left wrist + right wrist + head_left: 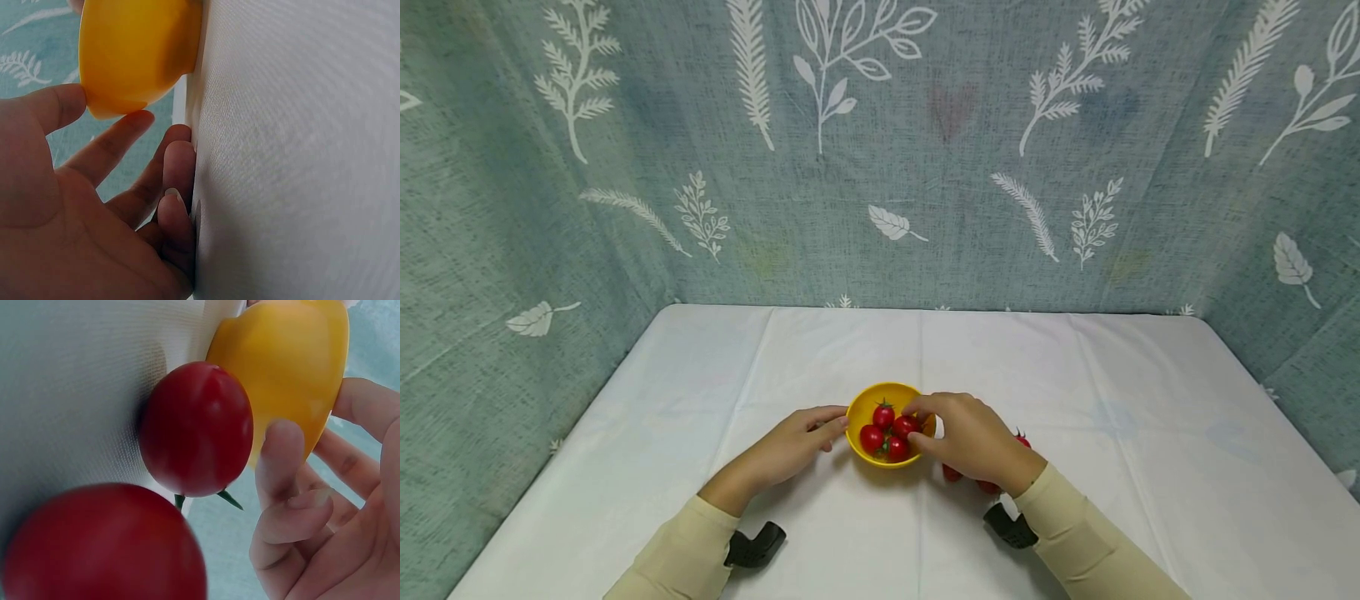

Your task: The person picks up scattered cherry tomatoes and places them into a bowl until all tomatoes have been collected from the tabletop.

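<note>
A yellow bowl (891, 392) with several red cherry tomatoes (872, 438) in it stands on the white cloth. My left hand (793, 446) is at its left side; thumb and index fingertips touch the bowl's outer wall (137, 50), and the other fingers rest loosely near the cloth. My right hand (973, 433) reaches over the right rim, with thumb and index finger around a cherry tomato (906, 426) inside. In the right wrist view the remaining fingers bend beside the bowl's outside (281, 362), and the fingertips inside are hidden by its wall.
Under and beside my right hand lie more cherry tomatoes: one (952, 472) near the bowl, one (988, 487) by the wrist and one (1022, 440) behind it, partly covered. A white cloth (820, 350) covers the table. Patterned fabric (887, 267) hangs around its back and sides.
</note>
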A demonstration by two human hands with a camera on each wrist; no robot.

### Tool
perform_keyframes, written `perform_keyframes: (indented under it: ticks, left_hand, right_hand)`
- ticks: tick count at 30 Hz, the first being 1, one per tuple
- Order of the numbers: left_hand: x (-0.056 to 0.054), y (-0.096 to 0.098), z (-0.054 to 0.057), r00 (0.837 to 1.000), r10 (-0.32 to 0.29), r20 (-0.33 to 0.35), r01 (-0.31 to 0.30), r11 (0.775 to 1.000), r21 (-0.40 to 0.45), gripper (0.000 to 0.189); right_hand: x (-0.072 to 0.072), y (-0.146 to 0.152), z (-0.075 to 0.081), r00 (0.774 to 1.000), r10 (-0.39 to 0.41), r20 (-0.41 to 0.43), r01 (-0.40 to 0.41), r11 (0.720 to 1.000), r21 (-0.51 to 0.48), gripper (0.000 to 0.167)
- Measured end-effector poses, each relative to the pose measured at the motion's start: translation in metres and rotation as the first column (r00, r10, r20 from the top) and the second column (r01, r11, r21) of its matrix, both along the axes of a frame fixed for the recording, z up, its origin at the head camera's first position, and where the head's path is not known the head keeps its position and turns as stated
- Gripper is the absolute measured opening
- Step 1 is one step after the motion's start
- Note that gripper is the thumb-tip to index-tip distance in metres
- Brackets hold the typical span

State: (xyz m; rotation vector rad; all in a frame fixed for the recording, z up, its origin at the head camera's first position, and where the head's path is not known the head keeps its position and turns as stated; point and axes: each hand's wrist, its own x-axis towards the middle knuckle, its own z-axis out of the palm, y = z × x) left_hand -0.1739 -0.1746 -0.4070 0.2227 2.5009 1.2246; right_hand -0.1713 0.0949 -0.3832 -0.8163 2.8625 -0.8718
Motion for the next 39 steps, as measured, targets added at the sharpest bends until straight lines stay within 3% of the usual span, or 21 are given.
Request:
perform_keyframes:
  ticks: [22,39]
  left_hand:
    - [-0.0009,0.0004,-0.0012,1.000,0.011,0.012,-0.011,1.000,-0.016,0.047]
    - [-0.0006,0.0004,-0.0011,1.000,0.008,0.014,-0.007,1.000,-0.014,0.048]
  right_hand:
    - [0.0000,0.0003,0.0011,1.000,0.013,0.007,-0.013,1.000,0.022,0.021]
    - [0.0033,0.0029,0.0069,0.998,0.021,-0.054,-0.019,0.999,0.037,0.024]
